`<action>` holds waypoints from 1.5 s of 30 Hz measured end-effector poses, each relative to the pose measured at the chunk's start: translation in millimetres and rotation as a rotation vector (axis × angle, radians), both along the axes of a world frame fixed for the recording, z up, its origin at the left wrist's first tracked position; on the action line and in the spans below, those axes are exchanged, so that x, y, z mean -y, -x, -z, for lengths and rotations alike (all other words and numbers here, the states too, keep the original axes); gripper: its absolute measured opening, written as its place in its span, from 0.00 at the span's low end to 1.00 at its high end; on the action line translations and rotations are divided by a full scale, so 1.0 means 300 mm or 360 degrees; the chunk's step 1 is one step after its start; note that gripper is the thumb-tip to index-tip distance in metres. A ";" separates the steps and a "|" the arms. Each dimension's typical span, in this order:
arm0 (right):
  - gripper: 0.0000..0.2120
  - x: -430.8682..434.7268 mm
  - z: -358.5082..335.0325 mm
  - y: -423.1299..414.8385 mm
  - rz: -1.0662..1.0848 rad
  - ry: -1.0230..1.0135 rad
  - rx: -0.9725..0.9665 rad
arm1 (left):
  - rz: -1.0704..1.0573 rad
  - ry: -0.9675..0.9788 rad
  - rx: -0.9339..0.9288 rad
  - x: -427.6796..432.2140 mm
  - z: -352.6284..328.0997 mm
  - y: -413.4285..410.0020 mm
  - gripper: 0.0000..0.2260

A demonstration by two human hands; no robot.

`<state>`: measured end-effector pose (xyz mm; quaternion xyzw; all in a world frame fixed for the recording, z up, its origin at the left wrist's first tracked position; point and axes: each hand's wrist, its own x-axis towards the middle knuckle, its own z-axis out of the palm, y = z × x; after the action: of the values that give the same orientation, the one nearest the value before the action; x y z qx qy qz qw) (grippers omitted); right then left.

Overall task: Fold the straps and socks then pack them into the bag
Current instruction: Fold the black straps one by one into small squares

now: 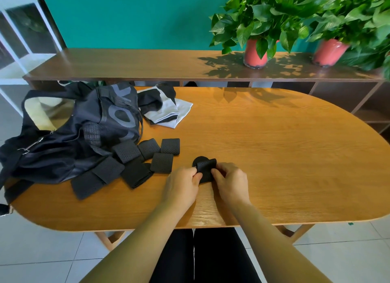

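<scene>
A black perforated strap (205, 167) lies partly folded on the wooden table (274, 156), near the front middle. My left hand (181, 188) pinches its left edge and my right hand (231, 182) pinches its right edge. Several folded black straps (145, 159) lie in a loose group to the left of my hands. A black bag (84, 131) slumps at the table's left end, its mouth open toward the far left. Black and white socks (166, 107) lie in a pile behind the bag's right side.
Behind the table runs a long wooden shelf (147, 63) with two potted plants (256, 29) (329, 50) in red pots at its right. A white frame (19, 40) stands at the far left. The table's right half is bare wood.
</scene>
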<state>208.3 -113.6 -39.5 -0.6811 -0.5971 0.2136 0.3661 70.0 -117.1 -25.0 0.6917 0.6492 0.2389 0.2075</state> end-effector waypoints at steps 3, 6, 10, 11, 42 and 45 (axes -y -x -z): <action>0.11 -0.004 0.003 0.003 0.0013 0.0013 0.0081 | -0.0040 0.0017 -0.0076 -0.007 0.006 -0.006 0.18; 0.12 -0.009 0.004 0.011 0.0032 0.0019 0.0125 | -0.0051 0.0033 -0.0101 -0.013 0.006 -0.011 0.12; 0.13 -0.010 0.004 0.020 0.0069 -0.0015 0.0276 | -0.0042 0.0042 -0.0242 -0.023 0.005 -0.015 0.21; 0.13 -0.010 0.004 0.022 0.0076 -0.0027 0.0310 | -0.0030 -0.0001 -0.0246 -0.023 0.009 -0.016 0.22; 0.17 0.037 -0.014 0.060 0.0120 0.0212 0.0048 | 0.0079 0.0048 0.0166 0.040 -0.005 0.013 0.16; 0.18 0.036 -0.021 0.103 0.0121 0.0252 -0.0151 | 0.0009 -0.0012 0.0229 0.048 -0.022 0.050 0.15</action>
<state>177.3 -124.2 -33.2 -0.7193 -0.5339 0.2781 0.3467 55.0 -131.5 -18.2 0.6753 0.6298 0.2899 0.2517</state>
